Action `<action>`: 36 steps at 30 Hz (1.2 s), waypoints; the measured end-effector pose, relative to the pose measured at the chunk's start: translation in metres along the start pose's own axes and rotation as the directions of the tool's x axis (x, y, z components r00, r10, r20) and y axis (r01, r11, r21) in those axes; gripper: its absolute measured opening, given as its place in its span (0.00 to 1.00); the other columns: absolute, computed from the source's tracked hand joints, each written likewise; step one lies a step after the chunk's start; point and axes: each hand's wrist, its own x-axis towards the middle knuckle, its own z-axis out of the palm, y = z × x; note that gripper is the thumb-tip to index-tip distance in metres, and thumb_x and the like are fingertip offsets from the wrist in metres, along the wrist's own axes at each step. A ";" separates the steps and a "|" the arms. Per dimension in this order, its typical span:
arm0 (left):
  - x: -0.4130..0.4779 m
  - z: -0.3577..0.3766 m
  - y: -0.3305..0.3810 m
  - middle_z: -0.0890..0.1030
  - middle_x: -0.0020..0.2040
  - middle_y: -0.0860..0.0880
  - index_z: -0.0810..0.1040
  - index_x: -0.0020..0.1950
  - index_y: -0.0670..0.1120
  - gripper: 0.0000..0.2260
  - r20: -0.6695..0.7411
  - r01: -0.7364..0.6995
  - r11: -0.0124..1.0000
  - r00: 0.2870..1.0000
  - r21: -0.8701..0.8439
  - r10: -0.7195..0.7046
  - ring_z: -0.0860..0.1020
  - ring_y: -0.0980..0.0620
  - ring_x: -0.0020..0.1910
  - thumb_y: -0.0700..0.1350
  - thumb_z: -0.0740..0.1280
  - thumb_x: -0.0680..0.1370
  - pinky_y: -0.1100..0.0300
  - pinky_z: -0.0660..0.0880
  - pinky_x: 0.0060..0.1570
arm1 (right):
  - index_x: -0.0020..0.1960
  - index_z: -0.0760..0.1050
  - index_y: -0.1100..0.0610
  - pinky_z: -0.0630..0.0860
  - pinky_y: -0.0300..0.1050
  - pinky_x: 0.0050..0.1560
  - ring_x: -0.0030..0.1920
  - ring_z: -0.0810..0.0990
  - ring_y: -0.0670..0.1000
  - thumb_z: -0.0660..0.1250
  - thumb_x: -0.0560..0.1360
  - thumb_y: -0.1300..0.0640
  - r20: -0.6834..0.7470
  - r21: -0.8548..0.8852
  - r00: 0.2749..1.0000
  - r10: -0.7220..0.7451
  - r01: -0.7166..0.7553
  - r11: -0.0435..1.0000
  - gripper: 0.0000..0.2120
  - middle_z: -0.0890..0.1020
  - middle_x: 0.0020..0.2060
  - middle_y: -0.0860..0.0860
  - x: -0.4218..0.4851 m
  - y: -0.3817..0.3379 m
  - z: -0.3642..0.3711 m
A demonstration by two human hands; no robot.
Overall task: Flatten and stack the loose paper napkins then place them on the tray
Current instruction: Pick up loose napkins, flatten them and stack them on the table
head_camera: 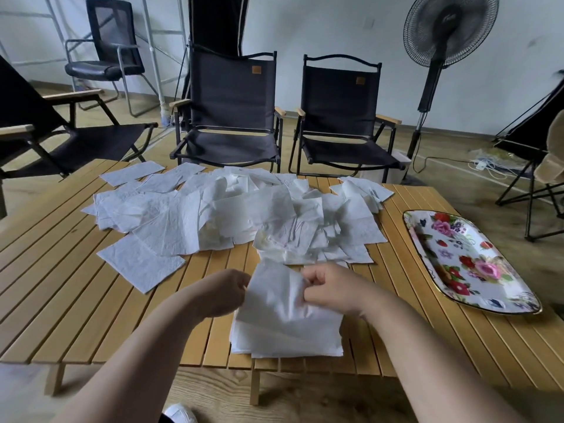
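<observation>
A big heap of loose white paper napkins [232, 209] covers the far half of the wooden slatted table [76, 294]. Near the front edge lies a flat stack of napkins [287, 337]. Above that stack I hold one napkin [274, 288] between both hands. My left hand [222, 293] pinches its left edge. My right hand [332, 290] pinches its right edge with curled fingers. The flowered oval tray [467, 261] sits at the table's right side with nothing on it.
Two black folding chairs [232, 111] stand behind the table, with another chair [45, 129] at the left. A standing fan [442, 56] is at the back right. A single flat napkin [140, 264] lies left of my hands.
</observation>
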 end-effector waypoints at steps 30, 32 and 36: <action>-0.003 -0.007 -0.005 0.86 0.40 0.46 0.81 0.49 0.42 0.05 0.287 0.239 0.968 0.935 -0.075 -0.209 0.72 0.55 0.27 0.43 0.70 0.78 0.65 0.68 0.26 | 0.48 0.80 0.53 0.78 0.43 0.41 0.38 0.82 0.47 0.76 0.73 0.54 -0.165 -0.217 0.953 0.253 -0.285 0.933 0.07 0.84 0.41 0.50 0.000 0.032 -0.007; -0.003 -0.007 -0.007 0.86 0.39 0.46 0.80 0.47 0.43 0.04 0.261 0.239 0.969 0.941 -0.067 -0.214 0.73 0.54 0.27 0.43 0.70 0.78 0.65 0.69 0.26 | 0.46 0.80 0.54 0.81 0.46 0.41 0.38 0.81 0.48 0.76 0.72 0.53 -0.241 -0.207 0.939 0.244 -0.295 0.933 0.08 0.84 0.42 0.50 0.005 0.034 -0.008; 0.003 -0.006 -0.010 0.85 0.40 0.47 0.80 0.50 0.43 0.08 0.088 0.242 0.966 0.968 -0.086 -0.235 0.73 0.53 0.29 0.47 0.67 0.80 0.65 0.66 0.25 | 0.53 0.77 0.51 0.72 0.40 0.35 0.44 0.78 0.49 0.77 0.72 0.53 -0.508 -0.121 0.837 0.202 -0.301 0.946 0.13 0.78 0.48 0.48 0.010 0.048 -0.023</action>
